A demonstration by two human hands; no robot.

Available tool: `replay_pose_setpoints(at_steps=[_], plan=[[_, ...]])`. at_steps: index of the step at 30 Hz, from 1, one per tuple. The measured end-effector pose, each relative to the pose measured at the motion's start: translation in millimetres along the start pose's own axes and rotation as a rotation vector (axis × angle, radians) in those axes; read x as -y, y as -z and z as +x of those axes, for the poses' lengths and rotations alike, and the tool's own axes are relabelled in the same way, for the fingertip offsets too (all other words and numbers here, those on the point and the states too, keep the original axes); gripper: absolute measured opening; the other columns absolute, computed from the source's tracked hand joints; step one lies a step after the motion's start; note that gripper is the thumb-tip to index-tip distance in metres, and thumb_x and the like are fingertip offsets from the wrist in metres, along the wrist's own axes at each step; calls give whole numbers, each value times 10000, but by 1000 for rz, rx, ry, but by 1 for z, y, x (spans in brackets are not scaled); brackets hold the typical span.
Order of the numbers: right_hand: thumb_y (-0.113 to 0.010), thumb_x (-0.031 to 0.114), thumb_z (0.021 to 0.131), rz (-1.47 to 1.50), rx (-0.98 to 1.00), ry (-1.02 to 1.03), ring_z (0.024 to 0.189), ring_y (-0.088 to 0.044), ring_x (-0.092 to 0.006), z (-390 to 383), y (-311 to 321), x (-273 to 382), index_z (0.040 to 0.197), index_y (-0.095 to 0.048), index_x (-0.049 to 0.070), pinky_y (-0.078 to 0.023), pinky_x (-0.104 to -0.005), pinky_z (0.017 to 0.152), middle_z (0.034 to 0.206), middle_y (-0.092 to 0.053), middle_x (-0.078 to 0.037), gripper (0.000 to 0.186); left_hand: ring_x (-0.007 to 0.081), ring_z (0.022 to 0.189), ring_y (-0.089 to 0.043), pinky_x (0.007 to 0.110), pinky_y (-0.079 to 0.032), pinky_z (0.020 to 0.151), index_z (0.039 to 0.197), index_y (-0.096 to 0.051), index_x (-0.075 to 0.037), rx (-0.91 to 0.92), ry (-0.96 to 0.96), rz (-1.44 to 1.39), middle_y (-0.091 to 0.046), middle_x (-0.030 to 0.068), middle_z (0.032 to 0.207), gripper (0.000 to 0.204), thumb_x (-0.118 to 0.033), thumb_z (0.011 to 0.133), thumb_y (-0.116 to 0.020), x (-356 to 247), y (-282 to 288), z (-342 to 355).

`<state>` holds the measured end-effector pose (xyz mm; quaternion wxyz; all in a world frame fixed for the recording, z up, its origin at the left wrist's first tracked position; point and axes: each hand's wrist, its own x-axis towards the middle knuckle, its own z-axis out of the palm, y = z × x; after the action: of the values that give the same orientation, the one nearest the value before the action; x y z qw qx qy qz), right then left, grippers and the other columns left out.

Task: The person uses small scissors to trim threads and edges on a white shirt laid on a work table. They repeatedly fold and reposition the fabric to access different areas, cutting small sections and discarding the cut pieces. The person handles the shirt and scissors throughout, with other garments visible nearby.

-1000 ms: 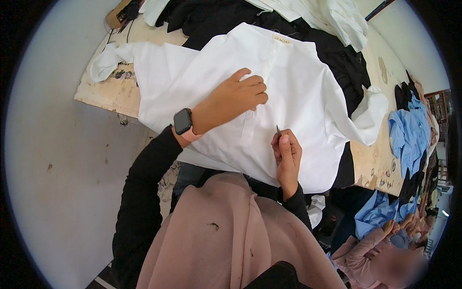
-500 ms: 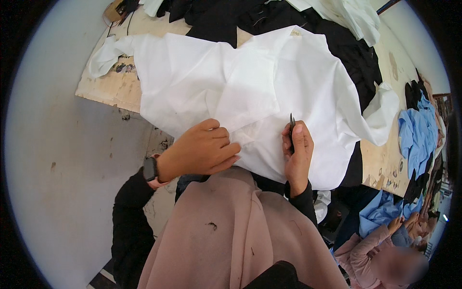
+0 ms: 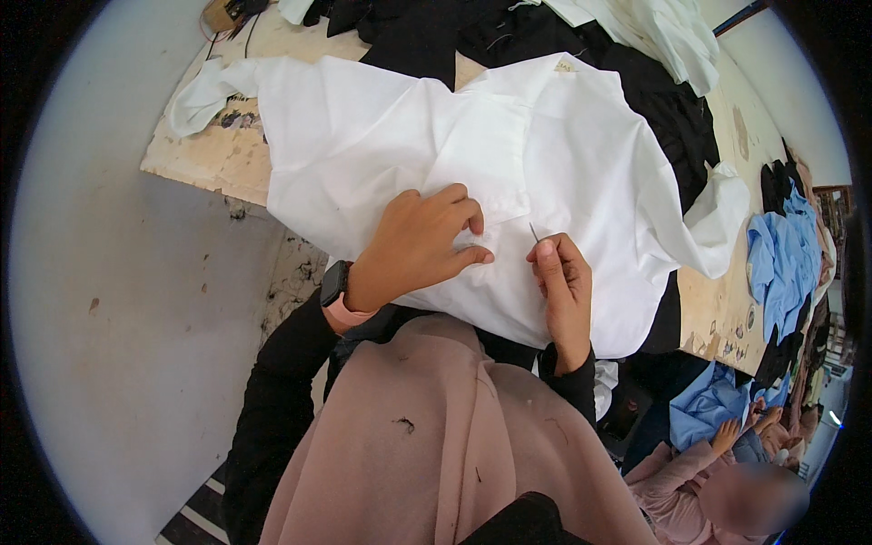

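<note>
A white shirt [image 3: 599,182] lies spread over the table in front of me, its sleeves reaching out to both sides. A folded white panel [image 3: 486,136] runs down its middle. On the cloth just below that panel rests my left hand [image 3: 422,236], thumb and forefinger apart with a gap between them. My right hand [image 3: 563,277] is closed around thread snips [image 3: 534,232]; only a thin dark blade shows beyond the fingertips, pointing up and away from me. The rest of the snips is hidden in the hand. The blade's tip is close to the panel's lower right corner.
Black cloth [image 3: 413,41] is heaped beneath and behind the shirt, with more white cloth [image 3: 668,41] at the far right. The wooden table's [image 3: 204,168] left edge is bare. Blue garments [image 3: 783,254] lie at the right, near another person's sleeve [image 3: 677,481].
My left hand has moved up and right across the shirt, its thumb and forefinger now parted. The snips have tilted left in my right hand, showing less of themselves.
</note>
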<state>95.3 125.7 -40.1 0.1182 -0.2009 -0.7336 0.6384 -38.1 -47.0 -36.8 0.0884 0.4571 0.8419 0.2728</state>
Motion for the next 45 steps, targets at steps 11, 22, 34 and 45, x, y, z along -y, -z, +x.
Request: replay_pose_setpoints(at_steps=[11,22,34,45], plan=[[-705,343,920,-914,-63,379,541,-582,-292,-4,-11,7,794,-602,96,-417,-381,519,660,-608,-70,296,310,723,-608,411,-448,724,949,-650,-66,-51,-23,-184,-661,95,910,167,-229,976,-622,10,-3,-4],[-673,347,932,-1116,-19,527,495,-540,-279,5,-16,6,777,-587,123,-389,-371,505,662,-582,-46,286,303,747,-601,405,-437,735,970,-596,-71,-99,-43,-191,-662,83,911,140,-209,983,-605,10,-5,-5],[-700,324,920,-964,78,462,511,-550,-271,6,-21,8,769,-619,117,-386,-359,510,641,-594,-52,269,267,661,-632,353,-481,620,932,-578,-97,-170,-96,-4,-654,29,920,92,-153,926,-651,9,-19,-7],[-709,358,896,-1153,-17,567,516,-545,-249,6,-10,9,797,-615,126,-370,-352,524,695,-602,-26,269,246,709,-629,340,-487,654,960,-625,-104,-109,-74,-191,-629,23,957,151,-231,916,-694,11,-7,-6]])
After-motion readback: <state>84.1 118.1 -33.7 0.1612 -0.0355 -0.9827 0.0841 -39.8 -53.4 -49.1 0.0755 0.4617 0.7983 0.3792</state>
